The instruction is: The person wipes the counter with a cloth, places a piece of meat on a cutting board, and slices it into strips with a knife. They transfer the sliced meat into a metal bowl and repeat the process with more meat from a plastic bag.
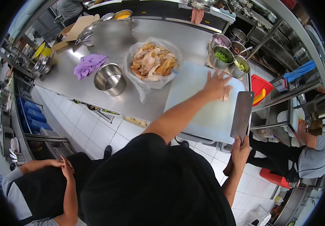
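Note:
My left hand (217, 87) lies over the far part of a pale cutting board (202, 113), its fingers spread. Small pale scraps of meat (224, 98) show beside its thumb. In my right hand (240, 152) is the handle of a cleaver (242, 115). The cleaver's broad blade points away from me along the board's right edge. Left of the board, cooked meat pieces (153, 62) that look like chicken fill a container lined with a clear plastic bag (143, 88). A steel pot (110, 86) with nothing visible inside stands left of the bag.
Steel containers of chopped greens (221, 56), sliced onion (222, 39) and pale yellow pieces (240, 66) stand beyond the board. A purple cloth (89, 64) lies on the steel table. A red tray (261, 88) is at right. One person (42, 188) stands at left, another (313, 158) at right.

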The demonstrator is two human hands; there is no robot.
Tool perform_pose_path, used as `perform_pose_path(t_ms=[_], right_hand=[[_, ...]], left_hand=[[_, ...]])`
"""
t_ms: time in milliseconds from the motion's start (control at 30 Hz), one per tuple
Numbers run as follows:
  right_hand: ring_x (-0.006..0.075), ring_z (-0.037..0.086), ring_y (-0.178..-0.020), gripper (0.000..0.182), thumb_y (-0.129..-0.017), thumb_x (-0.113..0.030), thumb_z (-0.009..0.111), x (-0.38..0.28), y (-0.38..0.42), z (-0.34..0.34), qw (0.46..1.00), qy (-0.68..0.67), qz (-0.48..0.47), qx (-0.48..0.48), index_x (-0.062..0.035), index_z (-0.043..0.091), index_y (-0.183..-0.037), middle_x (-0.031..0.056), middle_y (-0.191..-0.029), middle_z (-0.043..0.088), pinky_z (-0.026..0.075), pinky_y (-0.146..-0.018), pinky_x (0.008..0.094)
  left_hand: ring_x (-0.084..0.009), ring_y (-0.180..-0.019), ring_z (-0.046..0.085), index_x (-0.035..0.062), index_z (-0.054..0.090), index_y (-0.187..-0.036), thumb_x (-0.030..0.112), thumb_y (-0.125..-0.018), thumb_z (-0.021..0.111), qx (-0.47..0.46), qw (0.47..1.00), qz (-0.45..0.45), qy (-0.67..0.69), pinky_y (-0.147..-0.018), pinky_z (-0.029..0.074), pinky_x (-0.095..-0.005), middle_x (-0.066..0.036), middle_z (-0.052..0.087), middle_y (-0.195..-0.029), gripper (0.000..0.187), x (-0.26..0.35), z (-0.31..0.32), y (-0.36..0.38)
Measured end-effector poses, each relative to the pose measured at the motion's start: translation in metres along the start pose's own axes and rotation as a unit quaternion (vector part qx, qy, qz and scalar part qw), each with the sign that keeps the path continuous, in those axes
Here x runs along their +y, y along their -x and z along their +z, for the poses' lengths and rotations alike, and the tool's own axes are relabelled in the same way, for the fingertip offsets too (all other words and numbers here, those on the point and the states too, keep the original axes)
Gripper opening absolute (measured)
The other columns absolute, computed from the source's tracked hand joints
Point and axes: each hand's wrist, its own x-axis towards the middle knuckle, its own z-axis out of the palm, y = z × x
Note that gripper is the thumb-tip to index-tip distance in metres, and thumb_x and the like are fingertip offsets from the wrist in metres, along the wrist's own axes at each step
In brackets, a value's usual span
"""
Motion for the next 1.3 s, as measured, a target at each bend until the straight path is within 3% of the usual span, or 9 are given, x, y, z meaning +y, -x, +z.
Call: perform_pose_path(t_ms=[167,200,267,367,667,833,967,1167,1300], right_hand=[[0.0373,0.068,-0.07,0.026,-0.098,-0.018,0.063,0.0,0.004,0.012,0.983,0.103,-0.122,-0.09,0.0022,0.059,-0.114,0.0221,-0.081,0.069,0.052,-0.065,0.0413],[0.0496,0.066,-0.084,0.025,-0.097,-0.017,0.064,-0.013,0.004,0.018,0.979,0.105,-0.135,-0.11,0.0021,0.059,-0.111,0.0276,-0.088,0.069,0.052,-0.071,0.048],[0.051,0.065,-0.085,0.022,-0.096,-0.017,0.063,-0.014,-0.008,0.031,0.972,0.117,-0.158,-0.128,0.0019,0.058,-0.106,0.0286,-0.087,0.068,0.051,-0.071,0.0502],[0.0526,0.064,-0.083,0.019,-0.097,-0.016,0.061,-0.014,-0.035,0.04,0.964,0.149,-0.187,-0.12,0.0009,0.054,-0.102,0.03,-0.083,0.066,0.05,-0.069,0.0549],[0.0513,0.064,-0.074,0.019,-0.098,-0.014,0.055,0.002,-0.05,0.049,0.959,0.198,-0.183,-0.087,-0.0016,0.05,-0.113,0.03,-0.076,0.064,0.049,-0.065,0.059],[0.0508,0.064,-0.072,0.018,-0.099,-0.014,0.055,0.012,-0.043,0.056,0.964,0.184,-0.186,-0.052,-0.0033,0.051,-0.113,0.0289,-0.074,0.064,0.048,-0.062,0.0577],[0.0509,0.063,-0.072,0.018,-0.099,-0.014,0.055,0.018,-0.047,0.056,0.974,0.144,-0.166,-0.06,-0.0028,0.051,-0.112,0.0293,-0.074,0.064,0.048,-0.061,0.057],[0.0516,0.064,-0.075,0.02,-0.099,-0.015,0.056,0.019,-0.052,0.049,0.977,0.127,-0.158,-0.074,-0.0018,0.051,-0.113,0.0293,-0.076,0.065,0.048,-0.063,0.0578],[0.052,0.064,-0.077,0.023,-0.099,-0.017,0.057,0.025,-0.055,0.045,0.972,0.095,-0.193,-0.091,-0.0021,0.05,-0.114,0.0292,-0.077,0.066,0.049,-0.066,0.0585]], left_hand=[[-0.0312,-0.136,0.05,0.0084,0.059,-0.134,0.04,-0.091,0.064,0.032,0.953,-0.103,-0.283,-0.11,0.034,-0.0649,-0.015,0.063,-0.136,0.054,-0.065,-0.127,0.017],[-0.0329,-0.125,0.059,0.0079,0.062,-0.133,0.038,-0.086,0.071,0.046,0.948,-0.129,-0.287,-0.102,0.044,-0.0528,-0.018,0.067,-0.127,0.056,-0.077,-0.154,0.029],[-0.0347,-0.124,0.06,0.0083,0.058,-0.137,0.044,-0.084,0.069,-0.09,0.91,-0.256,-0.314,-0.103,0.042,-0.0556,-0.02,0.068,-0.126,0.065,-0.076,-0.196,0.037],[-0.0371,-0.125,0.06,0.0088,0.056,-0.14,0.051,-0.081,0.067,-0.077,0.89,-0.203,-0.401,-0.105,0.04,-0.0578,-0.02,0.068,-0.125,0.073,-0.092,-0.196,0.055],[-0.0349,-0.123,0.059,0.0109,0.06,-0.133,0.043,-0.08,0.073,-0.073,0.937,-0.204,-0.274,-0.107,0.038,-0.0542,-0.014,0.068,-0.126,0.063,-0.091,-0.191,0.063],[-0.0287,-0.112,0.063,0.0113,0.061,-0.127,0.018,-0.083,0.076,0.039,0.996,-0.075,-0.001,-0.098,0.048,-0.0421,-0.008,0.068,-0.122,0.047,-0.094,-0.196,0.098],[-0.0188,-0.107,0.063,0.0107,0.058,-0.127,0.004,-0.089,0.071,0.109,0.975,-0.04,0.191,-0.093,0.051,-0.0314,-0.003,0.067,-0.121,0.041,-0.07,-0.197,0.126],[-0.0173,-0.113,0.064,0.0097,0.049,-0.139,0.007,-0.095,0.068,0.108,0.742,-0.121,0.651,-0.097,0.054,-0.0368,-0.006,0.065,-0.124,0.048,-0.028,-0.172,0.142],[-0.0174,-0.108,0.067,0.0097,0.054,-0.136,0.013,-0.096,0.068,0.087,0.705,-0.177,0.681,-0.091,0.057,-0.0374,-0.007,0.066,-0.12,0.042,-0.011,-0.142,0.149]])
